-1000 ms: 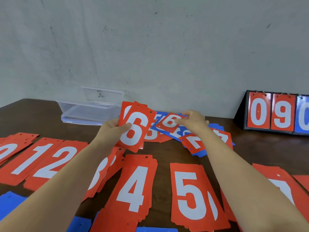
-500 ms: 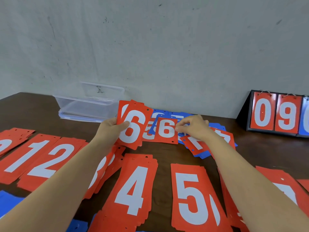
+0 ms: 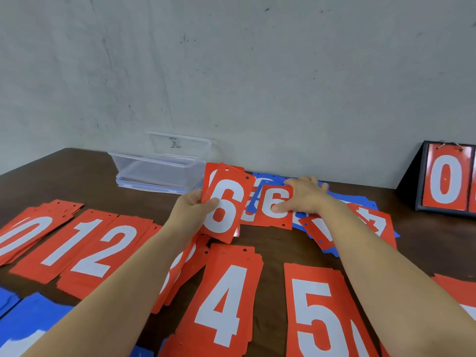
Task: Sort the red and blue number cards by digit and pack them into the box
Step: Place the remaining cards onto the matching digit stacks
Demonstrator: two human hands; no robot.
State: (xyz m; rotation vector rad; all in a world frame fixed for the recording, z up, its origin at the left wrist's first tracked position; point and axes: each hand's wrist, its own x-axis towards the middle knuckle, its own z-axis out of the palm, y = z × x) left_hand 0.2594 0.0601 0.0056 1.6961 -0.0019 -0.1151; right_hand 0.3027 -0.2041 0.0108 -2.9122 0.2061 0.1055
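Lifted off the mixed pile [image 3: 360, 206] a second ago, the loose 6 card [image 3: 266, 217] now faces me upright. Past the near 4 pile [image 3: 226, 300], my left hand [image 3: 192, 210] grips the 6 stack [image 3: 229, 191], and my right hand [image 3: 306, 194] pinches the loose card just beside it. Next I'd lay it squarely on that stack; the box [image 3: 157, 171] waits far left.

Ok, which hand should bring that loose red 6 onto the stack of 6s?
Right. The right hand pinches the loose red 6 just beside the stack of 6s, while the left hand is full, gripping that stack.
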